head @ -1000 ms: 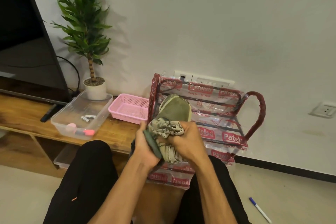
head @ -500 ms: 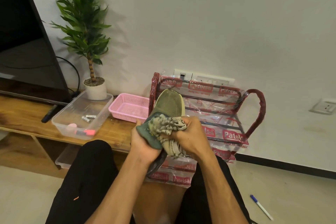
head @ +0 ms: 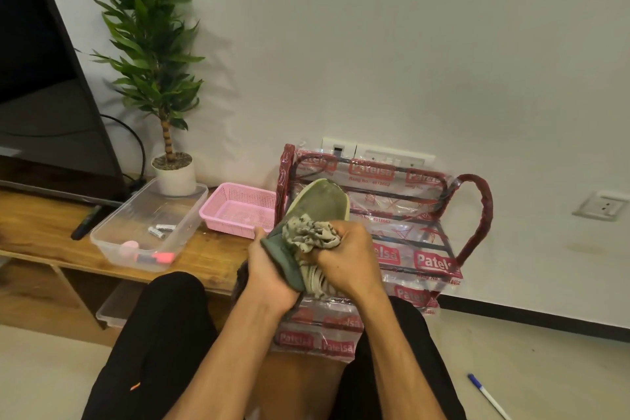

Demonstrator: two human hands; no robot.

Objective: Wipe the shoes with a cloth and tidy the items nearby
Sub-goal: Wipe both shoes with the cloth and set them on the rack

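A pen (head: 487, 395) with a blue cap lies on the floor by the person's right leg, so it looks like one of the things left to tidy. Just past the knees, the left hand (head: 269, 269) wraps round the back part of the green shoe (head: 320, 201) and holds it up in the air, toe pointing away, so the cloth can get at it. The right hand (head: 347, 256) squeezes the scrunched cloth (head: 308, 232) tight and presses it on the shoe, I think to rub the dirt off. Behind them stands a red rack (head: 474, 215) in plastic wrap, maybe the shoe's home. On the bench (head: 41, 232), a clear tub (head: 112, 235) with batteries (head: 160, 230) sits by the front edge, a pink basket (head: 235, 211) sits at the right end, and a plant pot (head: 175, 177) stands at the back edge
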